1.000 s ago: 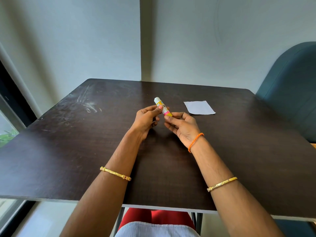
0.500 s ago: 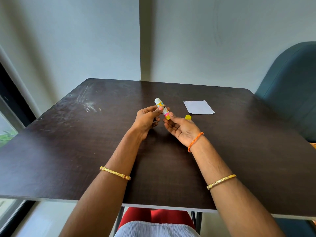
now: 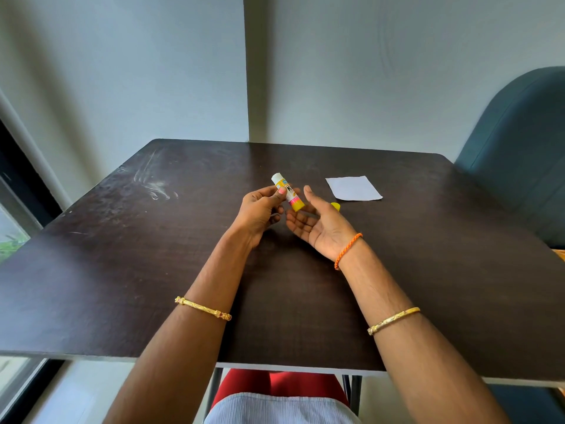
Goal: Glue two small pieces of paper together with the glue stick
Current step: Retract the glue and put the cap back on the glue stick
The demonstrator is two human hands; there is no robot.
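Observation:
My left hand (image 3: 260, 208) grips a glue stick (image 3: 289, 194) by its middle and holds it tilted above the dark table (image 3: 153, 270); its white end points up and away, its yellow end down towards my right hand. My right hand (image 3: 318, 223) is beside the stick with the palm up, the fingers spread and nothing in it. A small yellow cap (image 3: 335, 205) lies on the table just behind that hand, partly hidden by it. A small white piece of paper (image 3: 353, 188) lies flat farther right; I cannot tell whether it is one sheet or two.
A dark teal chair (image 3: 519, 154) stands at the table's right edge. The wall is right behind the table's far edge. A window frame (image 3: 18, 191) runs along the left. Pale scuff marks (image 3: 153, 185) show on the tabletop at the far left.
My right hand has let go of the stick's lower end and opened with the palm up. The yellow cap has come into view on the table behind it. My left hand holds the stick as before.

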